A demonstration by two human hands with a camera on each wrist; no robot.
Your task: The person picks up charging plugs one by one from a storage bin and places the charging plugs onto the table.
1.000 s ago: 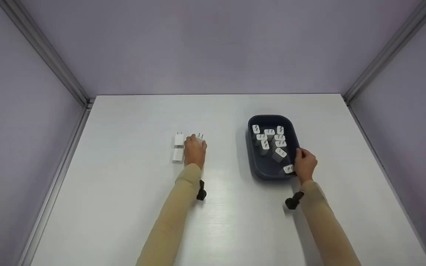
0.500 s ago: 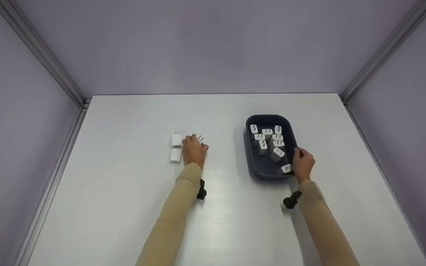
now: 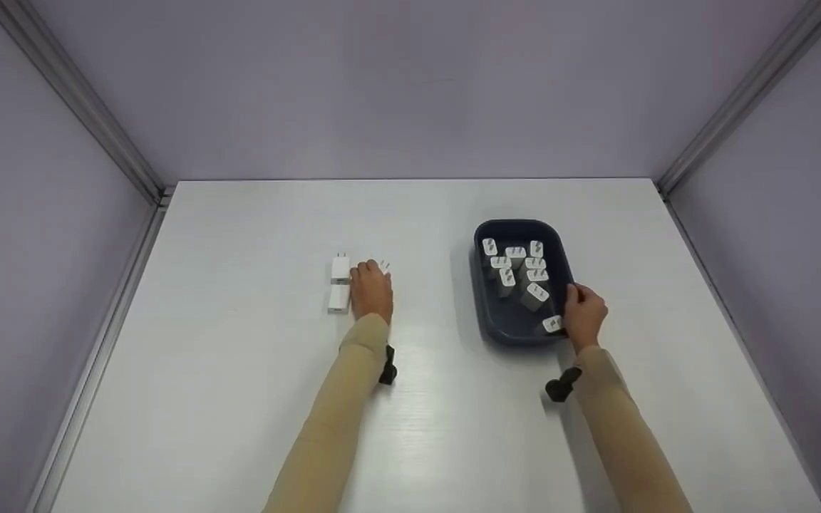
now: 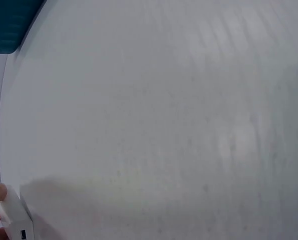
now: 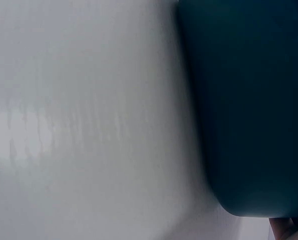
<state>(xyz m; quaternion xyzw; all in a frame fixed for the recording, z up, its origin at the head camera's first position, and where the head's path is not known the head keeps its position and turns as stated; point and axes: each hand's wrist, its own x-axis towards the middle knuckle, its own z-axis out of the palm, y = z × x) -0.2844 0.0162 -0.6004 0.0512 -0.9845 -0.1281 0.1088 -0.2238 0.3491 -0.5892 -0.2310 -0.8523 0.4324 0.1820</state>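
Observation:
My left hand [image 3: 372, 291] grips a white USB wall charger, mostly hidden beneath the fingers in the head view. Its two metal prongs [image 3: 385, 266] show beyond the fingertips, pointing away from me. In the left wrist view, fingers touch the side of this charger [image 4: 14, 216], and its USB port faces the camera. Just left of that hand lie two more white chargers, one behind [image 3: 341, 270] and one in front [image 3: 338, 299]. My right hand [image 3: 584, 315] pinches the right rim of a dark blue plastic tray [image 3: 517, 336] near its front corner.
Inside the tray stand several white chargers, prongs up, such as a tilted charger [image 3: 535, 297]; another charger [image 3: 552, 324] sits by the right hand. The white table [image 3: 254, 399] ends at grey walls at the back and sides.
My left hand has shifted slightly, right and then back left toward the two chargers, and the held charger's prongs have turned a little. The right hand stays on the tray rim.

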